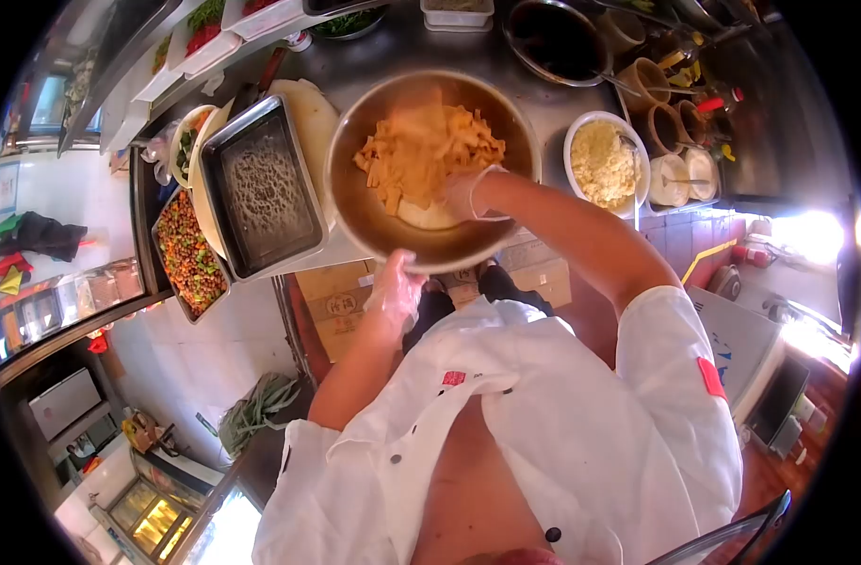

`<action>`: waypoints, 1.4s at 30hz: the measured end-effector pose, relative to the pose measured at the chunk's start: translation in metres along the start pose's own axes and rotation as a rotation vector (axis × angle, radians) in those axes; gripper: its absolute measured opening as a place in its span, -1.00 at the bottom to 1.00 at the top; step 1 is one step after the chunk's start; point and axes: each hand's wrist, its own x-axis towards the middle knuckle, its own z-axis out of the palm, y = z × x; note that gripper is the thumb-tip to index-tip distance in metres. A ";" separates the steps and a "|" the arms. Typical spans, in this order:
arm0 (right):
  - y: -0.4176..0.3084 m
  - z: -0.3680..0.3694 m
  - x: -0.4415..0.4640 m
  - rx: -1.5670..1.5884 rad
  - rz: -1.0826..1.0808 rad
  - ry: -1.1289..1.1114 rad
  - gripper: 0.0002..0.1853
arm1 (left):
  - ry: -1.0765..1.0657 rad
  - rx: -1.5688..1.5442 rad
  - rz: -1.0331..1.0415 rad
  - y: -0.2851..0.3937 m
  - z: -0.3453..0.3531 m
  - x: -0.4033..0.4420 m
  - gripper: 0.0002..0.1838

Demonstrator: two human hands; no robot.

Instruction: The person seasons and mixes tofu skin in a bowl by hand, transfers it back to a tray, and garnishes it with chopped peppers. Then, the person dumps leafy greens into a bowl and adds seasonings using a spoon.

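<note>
A large metal mixing bowl (350, 212) stands at the front of the counter. Inside it lies a heap of orange-brown food strips (426, 141), partly smeared by motion, with a pale patch beneath. My left hand (396, 287), in a clear plastic glove, grips the bowl's near rim with its thumb over the edge. My right hand (470, 194), gloved too, reaches into the bowl from the right and touches the strips. Its fingers are buried or blurred, so their hold does not show.
Left of the bowl are an empty-looking dark metal tray (225, 202) on a round board (313, 108) and a tray of diced mix (193, 250). To the right are a white bowl of pale yellow crumbly food (602, 162), several brown pots (647, 80) and a dark liquid bowl (555, 42).
</note>
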 end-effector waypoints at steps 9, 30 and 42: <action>-0.041 -0.007 0.035 -0.399 -0.666 0.059 -0.76 | -0.088 0.191 -0.089 0.011 -0.003 0.053 -0.73; -0.064 -0.083 -0.026 0.062 0.456 0.014 0.14 | -0.037 0.119 -0.080 -0.009 0.036 0.075 -0.74; 0.021 -0.004 0.051 -0.325 0.416 0.147 -0.10 | -0.032 0.146 -0.084 -0.020 0.030 0.061 -0.77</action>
